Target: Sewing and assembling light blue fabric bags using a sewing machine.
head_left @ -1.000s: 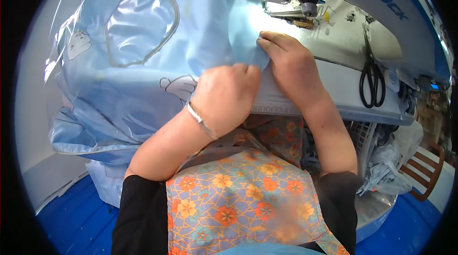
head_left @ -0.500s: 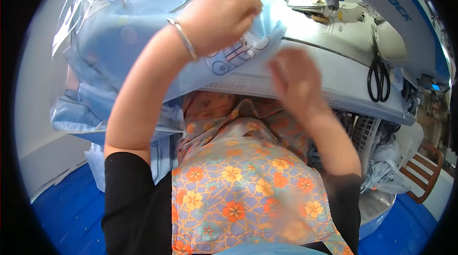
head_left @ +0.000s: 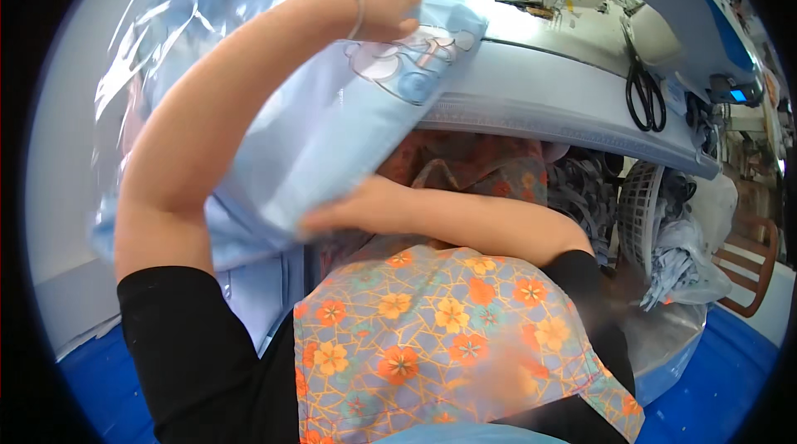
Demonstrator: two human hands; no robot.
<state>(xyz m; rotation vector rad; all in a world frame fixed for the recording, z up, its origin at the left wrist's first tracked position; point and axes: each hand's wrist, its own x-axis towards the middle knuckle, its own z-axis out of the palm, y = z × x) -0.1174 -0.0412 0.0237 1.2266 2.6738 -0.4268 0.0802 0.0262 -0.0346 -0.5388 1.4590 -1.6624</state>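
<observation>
above and below blue fabric [head_left: 332,137]: hands [head_left: 386,4]

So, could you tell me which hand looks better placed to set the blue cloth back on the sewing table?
Probably the left hand: it grips the blue cloth above the sewing table. The right hand is below the edge.

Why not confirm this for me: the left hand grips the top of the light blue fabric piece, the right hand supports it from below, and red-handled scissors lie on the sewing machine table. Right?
Not quite. The head view shows the scissors with black handles, not red. The rest holds: the left hand grips the top of the light blue fabric piece, the right hand is under its lower edge, and the scissors lie on the sewing machine table.
</observation>
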